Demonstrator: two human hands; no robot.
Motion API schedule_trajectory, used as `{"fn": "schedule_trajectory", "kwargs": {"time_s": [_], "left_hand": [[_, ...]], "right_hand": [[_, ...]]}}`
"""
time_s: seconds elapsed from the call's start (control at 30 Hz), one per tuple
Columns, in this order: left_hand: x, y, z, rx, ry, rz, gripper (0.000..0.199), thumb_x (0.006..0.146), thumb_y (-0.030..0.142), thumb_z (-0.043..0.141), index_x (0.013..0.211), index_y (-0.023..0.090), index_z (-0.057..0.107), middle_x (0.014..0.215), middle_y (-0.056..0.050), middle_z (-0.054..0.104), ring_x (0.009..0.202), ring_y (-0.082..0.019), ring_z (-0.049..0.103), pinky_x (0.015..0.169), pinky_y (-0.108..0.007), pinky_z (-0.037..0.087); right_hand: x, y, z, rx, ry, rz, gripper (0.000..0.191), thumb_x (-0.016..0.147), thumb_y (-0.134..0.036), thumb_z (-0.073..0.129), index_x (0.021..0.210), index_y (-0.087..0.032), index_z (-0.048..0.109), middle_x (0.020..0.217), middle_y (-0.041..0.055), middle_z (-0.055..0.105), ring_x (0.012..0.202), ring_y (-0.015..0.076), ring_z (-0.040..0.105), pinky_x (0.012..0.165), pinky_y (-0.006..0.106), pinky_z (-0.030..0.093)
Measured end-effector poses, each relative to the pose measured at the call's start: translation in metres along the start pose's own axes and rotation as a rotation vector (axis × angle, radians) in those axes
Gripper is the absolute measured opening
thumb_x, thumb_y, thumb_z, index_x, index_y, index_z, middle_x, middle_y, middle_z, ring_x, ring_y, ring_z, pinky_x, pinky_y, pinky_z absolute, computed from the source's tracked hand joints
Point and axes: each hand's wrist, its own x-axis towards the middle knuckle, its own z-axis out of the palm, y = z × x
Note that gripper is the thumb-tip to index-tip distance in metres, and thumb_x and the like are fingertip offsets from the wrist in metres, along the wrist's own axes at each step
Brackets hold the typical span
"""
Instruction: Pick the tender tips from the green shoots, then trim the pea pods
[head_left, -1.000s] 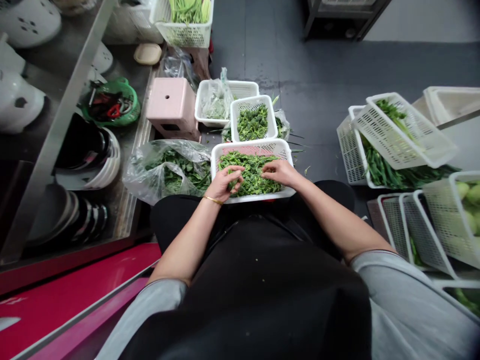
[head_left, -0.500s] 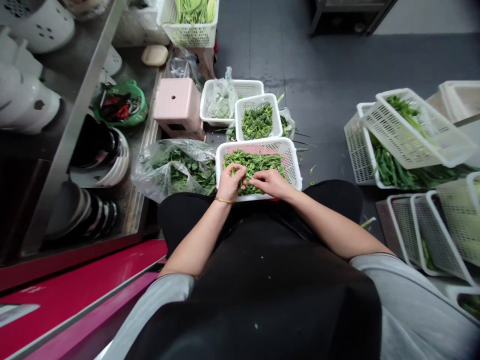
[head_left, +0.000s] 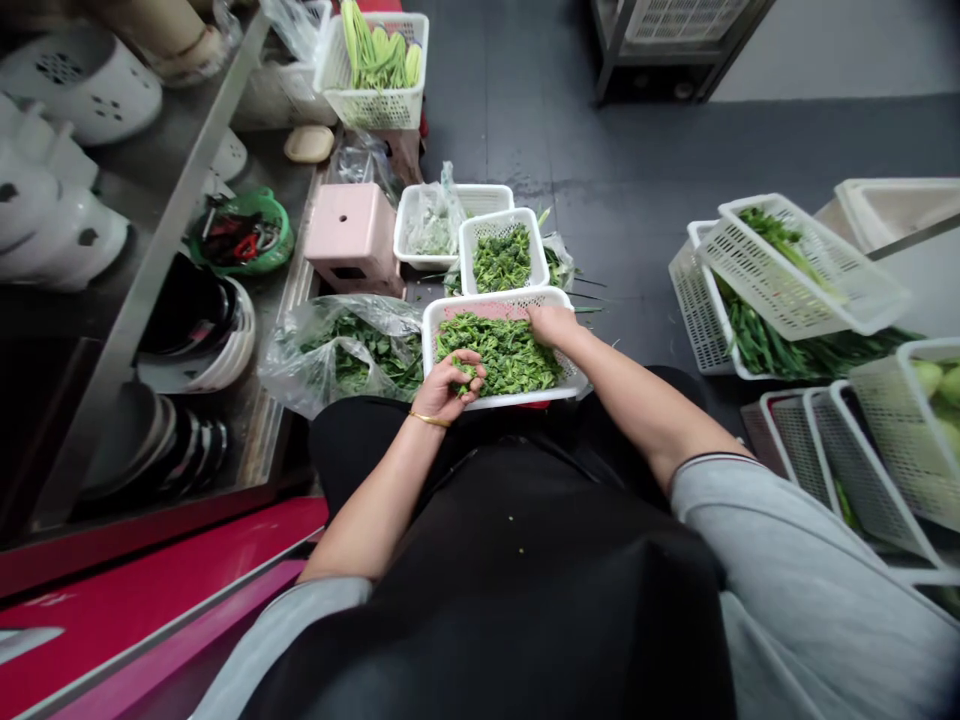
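A white plastic basket (head_left: 517, 297) sits before my knees, filled with cut green leafy vegetable (head_left: 499, 350). My left hand (head_left: 450, 385), palm turned up at the basket's near left corner, is curled around a few green vegetable pieces (head_left: 465, 372). My right hand (head_left: 551, 325) reaches to the far right part of the same basket, just above the greens. Its fingers point down and away, mostly hidden behind the back of the hand, so what they touch does not show. A smaller white basket (head_left: 541, 262) of darker green florets stands directly behind.
To the left lies a clear plastic bag (head_left: 300, 350) of leafy greens, near a pink stool (head_left: 349, 225). A shelf on the left holds dishes and a green basket (head_left: 277, 220). On the right stand stacked white baskets (head_left: 795, 290) with greens.
My hands have moved apart: the right went from the basket's middle to its far right part, the left lowered and turned palm up with vegetable pieces. The whole view shifted slightly.
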Motion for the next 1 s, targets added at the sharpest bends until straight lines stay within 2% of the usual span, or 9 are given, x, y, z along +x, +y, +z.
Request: {"fn": "schedule_trajectory", "kwargs": {"time_s": [0.1,0.2,0.33,0.47,0.57,0.63,0.8,0.93,1.0], "left_hand": [[0.002,0.001,-0.004,0.029,0.037,-0.009,0.030,0.056,0.012,0.061,0.086,0.014,0.057,0.063,0.001,0.057,0.041,-0.005,0.041,0.036,-0.015,0.025],[0.002,0.002,-0.009,0.072,0.090,-0.018,0.030,0.060,0.017,0.070,0.086,0.014,0.055,0.058,0.003,0.054,0.038,-0.003,0.038,0.035,-0.014,0.021],[0.014,-0.006,-0.002,0.149,0.139,-0.005,0.040,0.060,0.026,0.079,0.088,0.014,0.054,0.058,0.004,0.054,0.038,-0.004,0.041,0.034,-0.014,0.022],[0.038,-0.015,0.012,0.272,0.184,-0.008,0.052,0.058,0.036,0.082,0.097,0.015,0.055,0.058,0.002,0.056,0.038,-0.006,0.046,0.034,-0.016,0.027],[0.048,-0.014,0.013,0.331,0.092,-0.063,0.053,0.057,0.039,0.083,0.097,0.014,0.058,0.054,0.003,0.054,0.035,-0.006,0.044,0.033,-0.016,0.024],[0.047,-0.010,0.010,0.303,0.048,-0.063,0.047,0.058,0.039,0.083,0.090,0.014,0.058,0.054,0.003,0.054,0.035,-0.005,0.043,0.033,-0.016,0.023],[0.030,-0.003,0.005,0.047,0.041,-0.050,0.043,0.060,0.038,0.081,0.078,0.017,0.048,0.057,0.004,0.055,0.038,-0.003,0.042,0.035,-0.013,0.022],[0.023,-0.004,0.016,-0.101,0.155,0.025,0.041,0.070,0.050,0.072,0.079,0.018,0.047,0.063,0.002,0.057,0.047,-0.006,0.050,0.038,-0.014,0.030],[0.020,-0.008,0.025,-0.122,0.230,0.029,0.040,0.074,0.053,0.067,0.082,0.018,0.049,0.066,0.001,0.058,0.055,-0.010,0.056,0.042,-0.017,0.038]], "right_hand": [[0.007,-0.006,0.001,0.004,-0.017,-0.005,0.035,0.085,-0.022,0.049,0.110,-0.004,0.065,0.108,0.0257,0.065,0.097,0.0322,0.062,0.082,0.039,0.046],[-0.006,-0.001,-0.007,0.055,-0.015,-0.103,0.029,0.081,-0.029,0.055,0.100,-0.013,0.071,0.102,0.0160,0.069,0.092,0.0268,0.062,0.077,0.033,0.045],[-0.023,0.002,-0.014,0.443,-0.139,-0.333,0.025,0.077,-0.041,0.060,0.075,-0.017,0.069,0.065,0.0004,0.062,0.062,0.0126,0.055,0.059,0.024,0.039],[-0.026,-0.018,-0.008,0.789,-0.316,-0.302,0.030,0.075,-0.041,0.061,0.061,-0.015,0.058,0.047,-0.0054,0.048,0.044,0.0065,0.042,0.046,0.021,0.030],[-0.028,-0.028,-0.007,0.860,-0.398,-0.351,0.027,0.070,-0.039,0.067,0.062,-0.014,0.059,0.046,-0.0066,0.048,0.041,0.0048,0.040,0.042,0.020,0.029],[-0.031,-0.024,-0.008,0.965,-0.415,-0.346,0.028,0.070,-0.041,0.069,0.067,-0.014,0.062,0.050,-0.0051,0.053,0.041,0.0052,0.044,0.041,0.019,0.031],[-0.047,-0.002,-0.006,1.413,-0.312,-0.213,0.039,0.067,-0.046,0.073,0.088,-0.013,0.067,0.068,0.0013,0.065,0.051,0.0081,0.056,0.043,0.019,0.042],[-0.061,-0.014,0.003,1.508,-0.348,-0.239,0.041,0.065,-0.043,0.076,0.091,-0.013,0.066,0.072,0.0038,0.068,0.052,0.0105,0.059,0.046,0.022,0.046],[-0.067,-0.028,0.008,1.442,-0.274,-0.269,0.039,0.069,-0.043,0.072,0.093,-0.013,0.065,0.069,0.0034,0.068,0.053,0.0121,0.060,0.048,0.024,0.047]]}}
